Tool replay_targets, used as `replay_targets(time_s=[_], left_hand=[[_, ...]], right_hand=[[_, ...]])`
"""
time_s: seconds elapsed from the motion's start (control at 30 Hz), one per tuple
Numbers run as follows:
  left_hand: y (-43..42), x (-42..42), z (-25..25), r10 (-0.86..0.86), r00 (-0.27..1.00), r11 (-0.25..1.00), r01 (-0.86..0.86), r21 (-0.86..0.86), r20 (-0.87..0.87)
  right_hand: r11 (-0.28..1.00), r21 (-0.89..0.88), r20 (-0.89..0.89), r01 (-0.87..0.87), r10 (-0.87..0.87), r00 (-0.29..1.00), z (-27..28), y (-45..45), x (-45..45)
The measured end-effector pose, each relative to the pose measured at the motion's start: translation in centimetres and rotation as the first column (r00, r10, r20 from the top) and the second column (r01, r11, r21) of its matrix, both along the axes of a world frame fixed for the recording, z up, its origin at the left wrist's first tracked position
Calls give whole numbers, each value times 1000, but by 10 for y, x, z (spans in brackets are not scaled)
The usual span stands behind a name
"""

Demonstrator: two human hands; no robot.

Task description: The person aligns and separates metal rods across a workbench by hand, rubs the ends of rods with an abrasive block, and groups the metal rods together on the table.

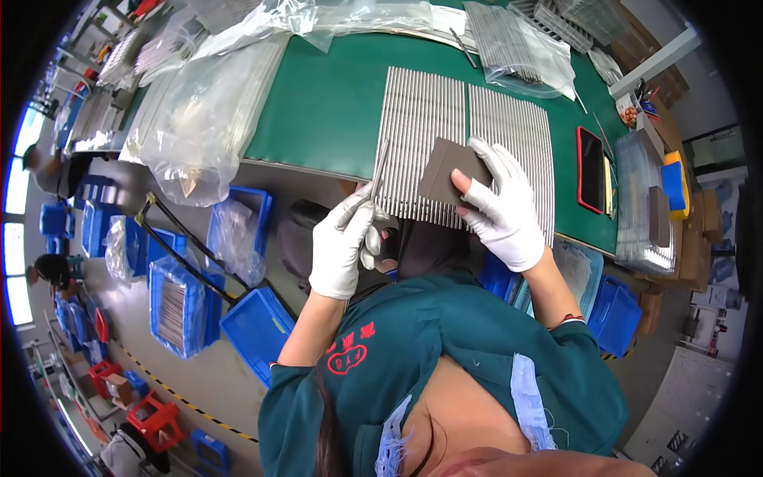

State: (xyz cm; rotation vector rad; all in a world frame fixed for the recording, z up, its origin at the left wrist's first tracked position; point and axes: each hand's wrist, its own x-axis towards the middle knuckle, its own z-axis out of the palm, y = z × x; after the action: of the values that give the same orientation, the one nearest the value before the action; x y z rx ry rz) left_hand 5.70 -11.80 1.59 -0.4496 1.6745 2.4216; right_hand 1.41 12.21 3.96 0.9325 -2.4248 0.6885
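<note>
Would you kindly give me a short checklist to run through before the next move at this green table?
1. Left hand has a grip on the thin metal rod: ok, held in its fingers.
2. Right hand has a grip on the brown block: ok.
3. Rods on the table lie side by side: ok, in two groups with a narrow gap.
4. Right glove covers every fingertip: not ok, the thumb tip is bare.
5. Red-edged phone is clear of the rods: ok, it lies apart, to their right.
6. Underside of the block is clean: cannot tell, it is hidden.
</note>
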Motion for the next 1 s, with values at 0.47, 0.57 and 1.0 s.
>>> replay_targets(time_s=[0.47,0.57,1.0], left_hand=[[4,5,8,-40,999,983,40,-177,6],[20,6,9,-159,987,938,162,-306,37],[7,0,-4,-1,998,988,-10,151,70]], right_hand=[[993,89,-153,-84,97,984,8,-23,-6],[995,52,-152,-83,90,984,13,-35,0],[999,38,-81,-35,38,996,7,-9,-3]])
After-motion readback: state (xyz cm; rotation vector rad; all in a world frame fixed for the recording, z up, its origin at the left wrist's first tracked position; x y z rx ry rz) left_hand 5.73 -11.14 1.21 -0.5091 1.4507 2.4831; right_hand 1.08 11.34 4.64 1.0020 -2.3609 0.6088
